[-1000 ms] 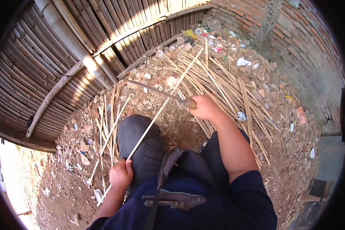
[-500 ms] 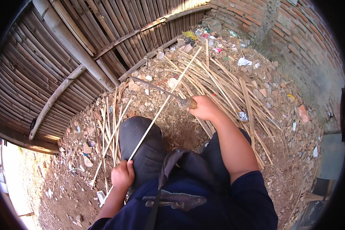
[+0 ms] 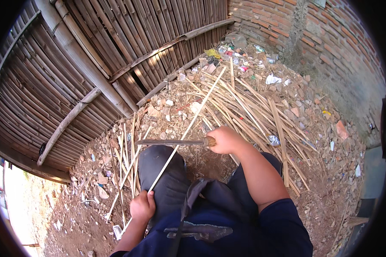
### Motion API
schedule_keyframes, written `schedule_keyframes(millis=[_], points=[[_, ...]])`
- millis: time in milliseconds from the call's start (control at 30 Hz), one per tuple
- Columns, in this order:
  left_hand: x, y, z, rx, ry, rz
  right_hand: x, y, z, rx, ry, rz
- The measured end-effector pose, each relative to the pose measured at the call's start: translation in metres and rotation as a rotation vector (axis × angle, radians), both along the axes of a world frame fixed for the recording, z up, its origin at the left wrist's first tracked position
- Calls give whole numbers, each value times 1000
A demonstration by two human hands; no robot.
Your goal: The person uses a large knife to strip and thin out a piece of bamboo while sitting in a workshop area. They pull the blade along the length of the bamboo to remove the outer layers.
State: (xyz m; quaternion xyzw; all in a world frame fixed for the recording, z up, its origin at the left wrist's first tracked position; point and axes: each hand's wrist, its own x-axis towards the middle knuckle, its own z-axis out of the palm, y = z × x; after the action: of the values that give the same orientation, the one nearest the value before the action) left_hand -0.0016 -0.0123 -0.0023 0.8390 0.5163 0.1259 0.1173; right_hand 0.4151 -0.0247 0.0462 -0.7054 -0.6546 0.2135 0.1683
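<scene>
My left hand [image 3: 142, 205] is closed around a long pale bamboo strip [image 3: 163, 170], low beside my left knee. The strip slants up and away to the right, over my thigh, and its far end reaches the pile ahead. In my right hand [image 3: 226, 140] is the wooden handle of a machete [image 3: 171, 142]. Its long dark blade points left, nearly level, and crosses the strip just beyond my left knee. Whether the edge touches the strip I cannot tell.
Ahead and right lies a heap of split bamboo strips [image 3: 261, 115]. A smaller bunch of strips [image 3: 123, 160] rests left of my knee. Rubble and litter cover the ground. A bamboo wall [image 3: 158, 25] stands at the left and a brick wall [image 3: 270, 25] at the back right.
My right hand has brought the machete down and nearer to me; its blade has swung from pointing up-left to nearly level. My left hand keeps its hold on the strip.
</scene>
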Motion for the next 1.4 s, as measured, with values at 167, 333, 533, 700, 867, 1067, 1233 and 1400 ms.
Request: schedule_keyframes(millis=[167, 333, 533, 700, 867, 1067, 1233, 1400], points=[[2, -2, 6, -33, -1, 21, 11, -7, 1, 58, 57, -154], [4, -3, 10, -47, 13, 34, -18, -10, 12, 6, -57, -55], [0, -2, 8, -57, 16, 46, -18, -4, -5, 104, -129, 79], [2, -3, 7, -46, 27, 59, 11, -1, -5, 23, 41, -81], [4, -3, 11, -36, -2, 47, 10, -6, -2, 41, 82, -148], [2, -3, 8, -39, -30, 47, 6, -7, -3, 37, 65, -100], [-1, -3, 4, -18, -44, 35, 1, -6, -7, 33, 66, -60], [-2, -1, 0, -16, -40, 32, 3, -5, -9, 70, 71, -37]])
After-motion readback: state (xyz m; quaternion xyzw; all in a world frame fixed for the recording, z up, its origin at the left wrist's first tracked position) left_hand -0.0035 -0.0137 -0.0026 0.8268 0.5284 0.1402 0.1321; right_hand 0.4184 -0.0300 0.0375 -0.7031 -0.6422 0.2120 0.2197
